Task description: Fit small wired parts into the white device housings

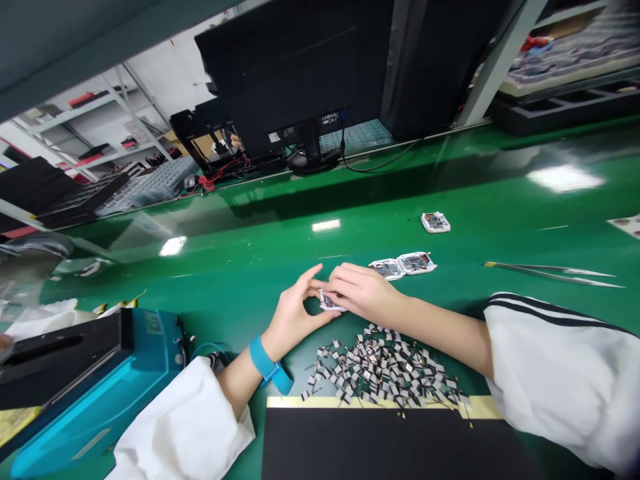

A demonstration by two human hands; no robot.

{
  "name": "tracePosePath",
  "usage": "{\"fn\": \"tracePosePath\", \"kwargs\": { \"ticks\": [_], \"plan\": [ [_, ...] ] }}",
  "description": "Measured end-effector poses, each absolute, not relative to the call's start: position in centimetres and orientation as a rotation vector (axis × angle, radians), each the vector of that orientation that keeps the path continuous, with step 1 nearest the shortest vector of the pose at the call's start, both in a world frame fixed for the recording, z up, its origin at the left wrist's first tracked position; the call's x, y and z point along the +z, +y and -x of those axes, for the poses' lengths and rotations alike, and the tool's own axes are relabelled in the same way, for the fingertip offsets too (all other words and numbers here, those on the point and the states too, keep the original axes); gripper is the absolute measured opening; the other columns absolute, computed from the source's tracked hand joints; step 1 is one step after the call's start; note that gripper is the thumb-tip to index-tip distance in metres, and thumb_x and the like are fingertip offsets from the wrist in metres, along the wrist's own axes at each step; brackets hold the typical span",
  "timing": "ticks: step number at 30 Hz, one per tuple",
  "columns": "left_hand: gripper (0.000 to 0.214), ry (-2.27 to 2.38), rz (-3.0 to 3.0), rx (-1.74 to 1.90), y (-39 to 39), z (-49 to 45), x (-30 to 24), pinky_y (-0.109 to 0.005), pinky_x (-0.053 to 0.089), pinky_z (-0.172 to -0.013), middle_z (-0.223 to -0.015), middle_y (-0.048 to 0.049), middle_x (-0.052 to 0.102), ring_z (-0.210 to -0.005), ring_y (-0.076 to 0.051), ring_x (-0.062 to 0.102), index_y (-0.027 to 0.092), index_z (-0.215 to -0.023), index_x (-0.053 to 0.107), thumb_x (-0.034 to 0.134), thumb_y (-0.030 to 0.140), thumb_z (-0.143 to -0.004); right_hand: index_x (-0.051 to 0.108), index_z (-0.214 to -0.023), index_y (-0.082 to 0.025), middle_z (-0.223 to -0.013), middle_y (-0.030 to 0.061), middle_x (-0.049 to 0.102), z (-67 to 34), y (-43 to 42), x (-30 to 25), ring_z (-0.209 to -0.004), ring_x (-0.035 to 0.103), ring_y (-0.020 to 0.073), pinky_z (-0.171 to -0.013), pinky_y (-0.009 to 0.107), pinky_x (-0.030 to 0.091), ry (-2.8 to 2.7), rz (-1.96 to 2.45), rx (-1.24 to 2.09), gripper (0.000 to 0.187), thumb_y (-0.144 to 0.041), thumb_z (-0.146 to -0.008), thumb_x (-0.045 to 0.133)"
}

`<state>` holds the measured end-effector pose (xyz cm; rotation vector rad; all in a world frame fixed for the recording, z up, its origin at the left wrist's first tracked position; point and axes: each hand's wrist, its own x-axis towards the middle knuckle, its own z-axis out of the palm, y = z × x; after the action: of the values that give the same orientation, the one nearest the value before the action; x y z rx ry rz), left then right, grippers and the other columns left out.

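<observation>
Green bench (500, 200), open room past right hand (365, 293)

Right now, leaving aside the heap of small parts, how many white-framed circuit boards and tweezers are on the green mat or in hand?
White-framed circuit boards lying on the green mat: 3
White-framed board under the right hand: 1
Tweezers: 1
Total: 5
The item cut off at the right edge is not counted; it is too partial to identify.
</observation>
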<state>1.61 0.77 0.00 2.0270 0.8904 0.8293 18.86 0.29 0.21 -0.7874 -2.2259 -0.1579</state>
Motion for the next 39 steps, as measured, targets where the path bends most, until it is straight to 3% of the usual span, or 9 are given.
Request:
{"fn": "tracePosePath", "kwargs": {
  "ticks": [6, 12, 20, 26, 33, 39],
  "plan": [
    [0.068, 1.015, -2.155, 0.886, 0.7, -1.6, 0.0, -0.024, 0.05, -0.082, -0.096, -0.001, 0.06, -0.085, -0.012, 0.06, 0.022, -0.123, 0.035, 0.07, 0.022, -0.066, 0.061, -0.092, -0.009, -0.075, 0.0055, 0.059, -18.9, -0.2, 0.1, -0.069, 0.05, 0.0146, -0.062, 0.025, 0.042, -2.245, 0.849, -0.111, 0.028, -0.011, -0.088, 0.033],
    [0.064, 1.086, -2.364, 0.901, 0.4, -1.7, 0.4, -0.026, 0.051, -0.08, -0.098, -0.0025, 0.061, -0.079, -0.012, 0.06, 0.019, -0.12, 0.037, 0.071, 0.021, -0.066, 0.062, -0.078, -0.01, -0.073, 0.006, 0.057, -18.7, -0.2, 0.8, -0.067, 0.047, 0.0167, -0.061, 0.029, 0.041, -2.251, 1.067, -0.198, 0.021, -0.019, -0.086, 0.044],
    [0.065, 1.008, -2.023, 0.946, 0.2, -2.0, 0.3, -0.024, 0.051, -0.081, -0.096, -0.0025, 0.061, -0.085, -0.012, 0.061, 0.02, -0.118, 0.038, 0.072, 0.021, -0.063, 0.062, -0.078, -0.014, -0.077, 0.0035, 0.057, -18.6, 0.3, -0.4, -0.073, 0.049, 0.0138, -0.067, 0.027, 0.041, -1.905, 0.91, 0.436, 0.009, -0.01, -0.079, 0.055],
    [0.062, 0.984, -1.93, 0.961, 0.4, -2.0, 0.2, -0.025, 0.051, -0.081, -0.095, -0.0028, 0.06, -0.085, -0.013, 0.061, 0.019, -0.116, 0.039, 0.072, 0.019, -0.063, 0.061, -0.072, -0.014, -0.074, 0.0018, 0.055, -18.3, 0.6, -1.0, -0.068, 0.055, 0.0102, -0.06, 0.022, 0.044, -1.797, 0.968, 0.567, 0.005, -0.01, -0.075, 0.059],
    [0.061, 0.991, -1.946, 0.948, 0.2, -2.0, 0.2, -0.027, 0.052, -0.081, -0.095, -0.0033, 0.061, -0.085, -0.014, 0.061, 0.019, -0.113, 0.039, 0.072, 0.019, -0.062, 0.06, -0.066, -0.014, -0.075, 0.0036, 0.054, -18.8, 0.6, -0.3, -0.072, 0.048, 0.0148, -0.066, 0.029, 0.039, -1.949, 1.016, 0.433, 0.01, -0.016, -0.075, 0.057],
    [0.061, 1.012, -1.926, 0.804, 0.9, -1.6, -0.1, -0.027, 0.052, -0.082, -0.094, -0.0039, 0.061, -0.085, -0.013, 0.061, 0.017, -0.114, 0.04, 0.072, 0.016, -0.062, 0.06, -0.078, -0.014, -0.084, 0.006, 0.053, -19.5, -0.2, -0.3, -0.072, 0.048, 0.0138, -0.061, 0.025, 0.038, -2.34, 1.011, 0.141, 0.017, -0.014, -0.082, 0.043]
  ]
}}
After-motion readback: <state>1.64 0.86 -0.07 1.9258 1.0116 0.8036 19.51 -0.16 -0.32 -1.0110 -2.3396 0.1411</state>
